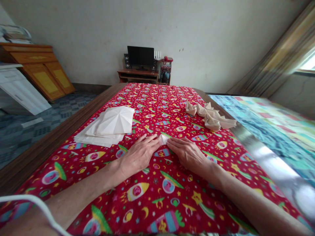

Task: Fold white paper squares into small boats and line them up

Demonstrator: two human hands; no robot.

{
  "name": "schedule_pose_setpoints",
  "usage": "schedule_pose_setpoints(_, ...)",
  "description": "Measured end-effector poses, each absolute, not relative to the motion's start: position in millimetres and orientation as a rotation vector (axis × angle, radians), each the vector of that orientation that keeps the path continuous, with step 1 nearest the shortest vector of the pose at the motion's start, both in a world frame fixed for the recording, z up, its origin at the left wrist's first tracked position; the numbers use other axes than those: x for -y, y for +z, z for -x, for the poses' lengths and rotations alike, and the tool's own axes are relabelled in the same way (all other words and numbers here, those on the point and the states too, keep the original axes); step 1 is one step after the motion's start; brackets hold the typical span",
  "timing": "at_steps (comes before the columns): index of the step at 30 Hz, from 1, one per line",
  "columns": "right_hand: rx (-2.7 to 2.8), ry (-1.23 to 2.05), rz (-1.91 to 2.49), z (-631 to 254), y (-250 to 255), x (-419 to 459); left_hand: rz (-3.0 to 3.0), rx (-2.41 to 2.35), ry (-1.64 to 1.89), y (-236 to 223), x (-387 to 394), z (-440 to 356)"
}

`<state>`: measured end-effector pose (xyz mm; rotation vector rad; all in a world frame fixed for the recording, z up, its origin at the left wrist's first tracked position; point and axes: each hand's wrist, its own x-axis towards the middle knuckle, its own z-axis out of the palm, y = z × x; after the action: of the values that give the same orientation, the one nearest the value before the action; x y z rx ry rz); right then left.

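A small white piece of folded paper (163,139) lies on the red patterned cloth, between my two hands. My left hand (144,149) rests flat with its fingers stretched out, the fingertips on the paper's left side. From the other side, my right hand (185,151) lies palm down, its straight fingers touching the paper's right edge. Both thumbs are mostly hidden, and the hands cover part of the paper. To the left is a stack of creased white paper sheets (115,120), the top one with folds radiating from its centre. Several pleated paper pieces (212,116) are clustered at the right.
The red cloth (162,193) covers a dark wooden table (81,118). A white cable (36,199) crosses over my left forearm. Beyond the table are a monitor (140,56) on a small desk and a wooden cabinet (41,70). A bed (270,127) stands at the right.
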<state>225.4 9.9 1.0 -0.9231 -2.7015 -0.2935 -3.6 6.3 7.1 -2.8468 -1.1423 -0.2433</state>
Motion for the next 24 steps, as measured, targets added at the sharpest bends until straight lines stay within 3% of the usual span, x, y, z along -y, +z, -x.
schedule_pose_setpoints(24, 2.687, -0.384, 1.175, -212.5, 5.0, -3.7, 2.801, 1.015, -0.328, 2.4, -8.3, -6.5)
